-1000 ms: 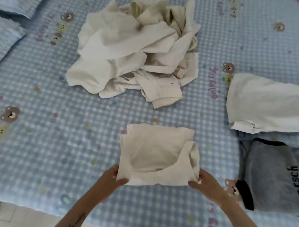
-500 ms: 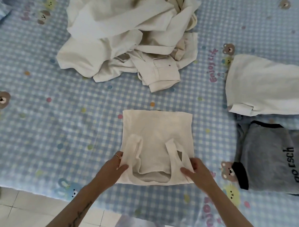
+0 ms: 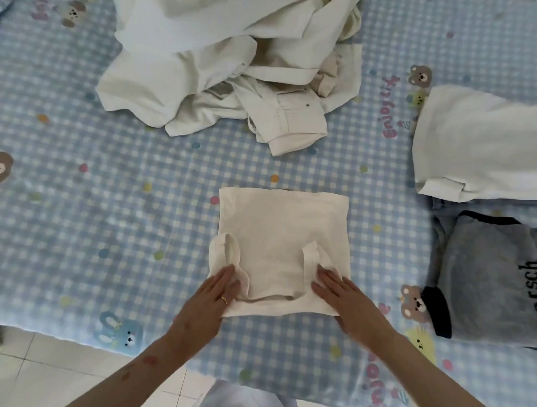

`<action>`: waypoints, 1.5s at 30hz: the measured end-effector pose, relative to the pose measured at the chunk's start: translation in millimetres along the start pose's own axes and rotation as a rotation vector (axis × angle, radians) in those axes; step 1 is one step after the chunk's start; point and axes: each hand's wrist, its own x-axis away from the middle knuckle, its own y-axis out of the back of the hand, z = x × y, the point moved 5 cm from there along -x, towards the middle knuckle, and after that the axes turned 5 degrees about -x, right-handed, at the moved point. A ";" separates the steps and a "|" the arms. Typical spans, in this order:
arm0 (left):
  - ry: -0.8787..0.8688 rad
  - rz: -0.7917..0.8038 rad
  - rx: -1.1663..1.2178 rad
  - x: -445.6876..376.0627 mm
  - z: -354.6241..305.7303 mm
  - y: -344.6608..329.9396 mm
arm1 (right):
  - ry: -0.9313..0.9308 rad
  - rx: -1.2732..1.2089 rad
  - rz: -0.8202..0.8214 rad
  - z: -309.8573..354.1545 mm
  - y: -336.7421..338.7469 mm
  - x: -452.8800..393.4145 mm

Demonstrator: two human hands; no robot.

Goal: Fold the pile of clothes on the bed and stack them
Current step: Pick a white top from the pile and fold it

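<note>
A cream tank top (image 3: 282,234), already folded into a rough square, lies on the blue checked bedsheet (image 3: 106,214) near the near edge of the bed, directly in front of the person. Both hands lie flat on its near part. The left hand (image 3: 209,296) rests with straight fingers on the left strap, and the right hand (image 3: 346,294) rests the same way on the right strap; neither hand grips anything. The palms seem to be there to press the loose straps down so the fold keeps its shape and does not spring open.

The unfolded pile (image 3: 236,57) of pale garments lies well apart at the far side, left of centre, so the space between stays free as a working area. At the right, a folded white garment (image 3: 485,148) lies at the far end, and a folded grey sweatshirt (image 3: 488,280) with black trim and lettering lies nearer. They appear to overlap a piece of denim-like cloth between them, though the view there is too cramped to be sure. That side looks like the place for finished items, so the tank top probably belongs there next. Much of the pile is not yet folded.
</note>
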 end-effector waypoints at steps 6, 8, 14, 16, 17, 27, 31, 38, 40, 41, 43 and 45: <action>0.258 0.393 0.606 -11.4 28.2 19.6 | -0.311 -0.726 0.304 -16.5 10.7 29.4; 0.493 0.219 0.867 -32.2 45.8 35.5 | -0.467 -0.938 0.149 -29.0 29.4 19.5; 0.794 -0.244 1.129 -100.4 67.7 41.5 | -0.860 -0.984 -0.392 -73.5 47.2 -34.3; 0.840 -0.300 1.085 -116.3 69.0 32.6 | -0.917 -0.968 -0.480 -84.0 43.9 -43.9; 0.867 -0.319 1.037 -121.3 70.9 28.4 | -0.941 -0.966 -0.538 -87.9 43.7 -46.1; 0.924 -0.026 1.119 -111.9 56.7 6.1 | -1.032 -1.198 -0.572 -51.9 6.0 -18.5; 0.837 -0.055 1.339 -120.8 -0.5 24.5 | -1.045 -1.135 -0.669 -75.1 33.7 33.4; 0.651 0.105 1.421 -201.6 -198.3 7.9 | -1.151 -0.951 -0.928 -206.1 95.6 192.4; 0.659 0.117 1.437 -231.6 -244.7 -9.1 | -1.173 -0.899 -0.948 -251.9 101.8 221.1; 0.664 0.123 1.440 -244.8 -263.9 -18.1 | -1.188 -0.866 -0.948 -273.4 102.8 233.3; 0.651 0.126 1.411 -269.3 -291.4 -35.1 | -1.223 -0.809 -0.925 -308.3 104.6 250.8; 0.609 0.085 1.266 -288.5 -310.2 -46.6 | -1.256 -0.743 -0.883 -332.9 108.1 263.4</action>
